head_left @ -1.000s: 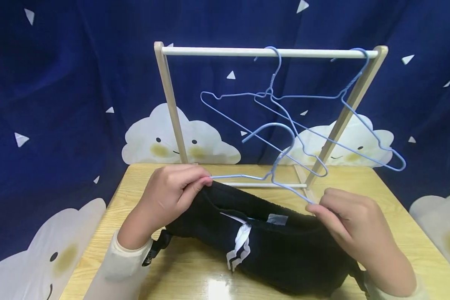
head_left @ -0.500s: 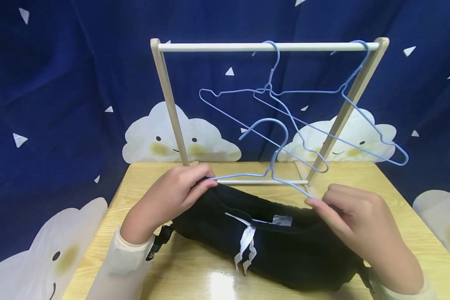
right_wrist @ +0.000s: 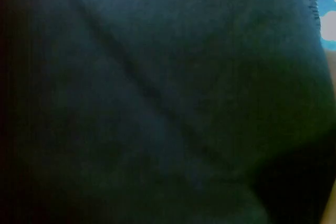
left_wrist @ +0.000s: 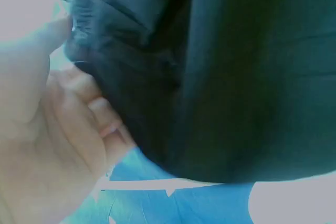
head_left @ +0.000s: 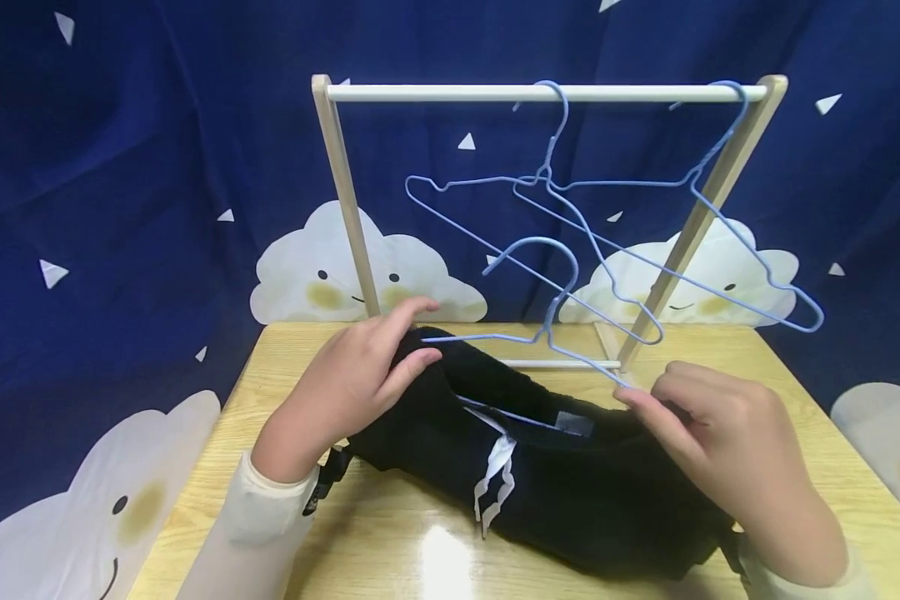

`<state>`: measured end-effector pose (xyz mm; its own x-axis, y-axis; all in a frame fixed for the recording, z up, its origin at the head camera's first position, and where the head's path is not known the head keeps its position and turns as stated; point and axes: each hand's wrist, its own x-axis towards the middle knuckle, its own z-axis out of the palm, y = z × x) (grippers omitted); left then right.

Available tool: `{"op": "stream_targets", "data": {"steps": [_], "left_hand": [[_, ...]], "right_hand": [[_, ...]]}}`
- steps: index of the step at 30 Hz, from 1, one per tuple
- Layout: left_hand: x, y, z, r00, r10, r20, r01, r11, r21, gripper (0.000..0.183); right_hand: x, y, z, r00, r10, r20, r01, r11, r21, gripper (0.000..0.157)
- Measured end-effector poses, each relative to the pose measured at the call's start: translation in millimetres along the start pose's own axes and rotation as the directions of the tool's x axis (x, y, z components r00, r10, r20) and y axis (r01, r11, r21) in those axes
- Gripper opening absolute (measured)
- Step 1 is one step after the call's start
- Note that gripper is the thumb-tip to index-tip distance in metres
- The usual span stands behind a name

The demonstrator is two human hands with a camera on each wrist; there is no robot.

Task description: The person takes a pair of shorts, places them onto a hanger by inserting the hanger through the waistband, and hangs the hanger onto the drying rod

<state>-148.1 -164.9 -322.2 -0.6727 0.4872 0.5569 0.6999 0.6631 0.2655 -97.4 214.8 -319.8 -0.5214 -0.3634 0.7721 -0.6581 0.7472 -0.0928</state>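
Note:
A black garment (head_left: 592, 500) with an elastic waist and a white drawstring (head_left: 501, 454) lies bunched in front, waist side up. A blue wire clothes hanger (head_left: 564, 302) stands above the waist opening, its hook raised; a lower stretch shows inside the opening. My right hand (head_left: 727, 458) pinches the hanger's right arm near the waistband. At the hanger's left end, my left hand (head_left: 345, 387) has thumb and index finger spread apart, with the cloth edge between. In the left wrist view, the left hand (left_wrist: 68, 135) touches the gathered cloth (left_wrist: 157, 77). Dark cloth (right_wrist: 157, 93) fills the right wrist view.
Behind the garment stands a wooden rack with a white rail (head_left: 450, 93). Two blue hangers hang from it, a middle hanger (head_left: 480, 242) and a right hanger (head_left: 757, 250). All rests on a wooden table (head_left: 375, 533) before a navy curtain (head_left: 157, 125).
My left hand has parted its thumb and index finger, which pinched the hanger's left end before. The garment's left waist edge has risen around that end. The right hand keeps its grip.

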Motion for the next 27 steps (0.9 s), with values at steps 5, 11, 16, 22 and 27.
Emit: {"op": "stream_targets", "data": {"steps": [5, 11, 16, 22, 27], "left_hand": [[2.5, -2.6, 0.8, 0.999, -0.036, -0.039, 0.038, 0.998, 0.043, 0.065], [2.8, -4.6, 0.6, 0.992, -0.003, -0.127, 0.011, 0.998, 0.061, 0.073], [2.7, -2.6, -0.1, 0.994, -0.004, -0.114, 0.011, 0.998, 0.060, 0.078], [1.3, 0.0, -0.5, 0.996, -0.013, -0.093, 0.019, 0.998, 0.062, 0.077], [1.3, 2.2, -1.0, 0.997, -0.013, -0.077, 0.018, 0.998, 0.065, 0.077]], "right_hand": [[7.7, 2.3, -10.6, 0.999, 0.043, 0.015, -0.042, 0.996, -0.075, 0.060], [36.0, 7.2, -23.3, 0.996, 0.088, 0.005, -0.086, 0.985, -0.149, 0.050], [71.0, 4.0, -30.6, 0.982, 0.188, 0.028, -0.178, 0.962, -0.208, 0.044], [112.3, -5.8, -27.2, 0.958, 0.276, 0.072, -0.255, 0.943, -0.216, 0.054], [143.0, -11.6, -18.7, 0.931, 0.349, 0.108, -0.323, 0.924, -0.203, 0.061]]}}
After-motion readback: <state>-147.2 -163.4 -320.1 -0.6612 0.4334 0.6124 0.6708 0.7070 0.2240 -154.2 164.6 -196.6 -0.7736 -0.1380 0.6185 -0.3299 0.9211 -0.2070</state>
